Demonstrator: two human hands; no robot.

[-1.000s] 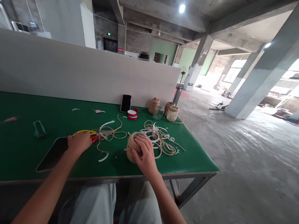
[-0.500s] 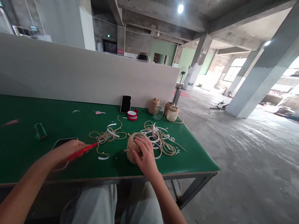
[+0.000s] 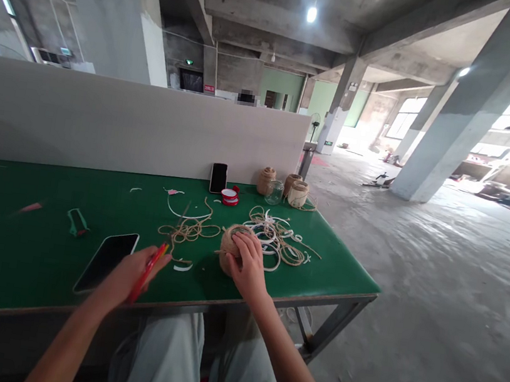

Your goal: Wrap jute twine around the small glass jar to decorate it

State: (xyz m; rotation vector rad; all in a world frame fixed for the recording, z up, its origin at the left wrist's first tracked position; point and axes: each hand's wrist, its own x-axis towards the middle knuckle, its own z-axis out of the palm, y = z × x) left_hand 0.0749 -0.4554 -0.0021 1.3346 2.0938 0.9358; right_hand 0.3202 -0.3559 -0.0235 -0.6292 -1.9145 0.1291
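My left hand [image 3: 136, 275] is closed around the red handles of a pair of scissors [image 3: 147, 272], whose blades point away over the table and look thin and blurred. A twine-wrapped jar [image 3: 227, 257] stands near the table's front edge. Over its top and right side rests my right hand [image 3: 247, 263], fingers curved against it. Just left of the jar lies a loose tangle of twine [image 3: 190, 229], with a thin white strip [image 3: 189, 216] curving behind it. More twine [image 3: 291, 256] and white strips are heaped to the right of the jar.
On the green table [image 3: 35, 268] a large phone [image 3: 107, 262] lies by my left forearm, near a green tool [image 3: 76, 222]. At the back are another phone [image 3: 219, 178], red tape rolls [image 3: 229, 196], a glass jar [image 3: 274, 192] and several wrapped jars [image 3: 266, 180]. A white partition [image 3: 126, 128] stands behind.
My left hand has moved right, turning the scissors so their blades point farther away and uncovering the large phone. A white strip on the left tangle has shifted back. My right hand stays on the jar.
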